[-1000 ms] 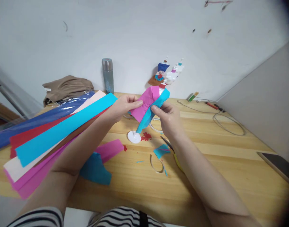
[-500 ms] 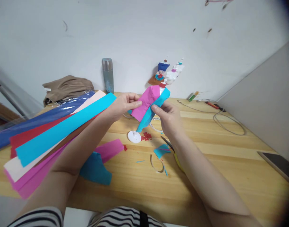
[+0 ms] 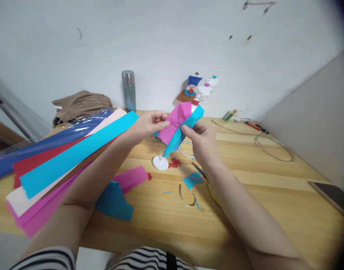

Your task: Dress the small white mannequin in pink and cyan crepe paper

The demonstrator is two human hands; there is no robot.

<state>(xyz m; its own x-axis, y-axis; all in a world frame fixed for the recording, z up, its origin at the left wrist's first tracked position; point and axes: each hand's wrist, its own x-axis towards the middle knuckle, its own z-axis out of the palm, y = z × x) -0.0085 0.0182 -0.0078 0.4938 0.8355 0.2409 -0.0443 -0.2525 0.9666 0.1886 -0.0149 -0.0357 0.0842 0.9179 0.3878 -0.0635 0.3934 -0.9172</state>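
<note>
At the frame's centre, our left hand [image 3: 151, 126] pinched the pink paper [image 3: 175, 122] between closed thumb and fingers; our right hand [image 3: 202, 140] gripped the blue paper [image 3: 192, 119] alongside. Neither had noticeably shifted over the last second, suggesting we were steadying both.

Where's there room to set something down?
The widest bare patch of table lies right, between the right forearm, grey cable and dark device. A thinner stretch runs between the teal scrap and striped shirt. Crowded: the left, under paper strips, and the centre around the white disc.
</note>
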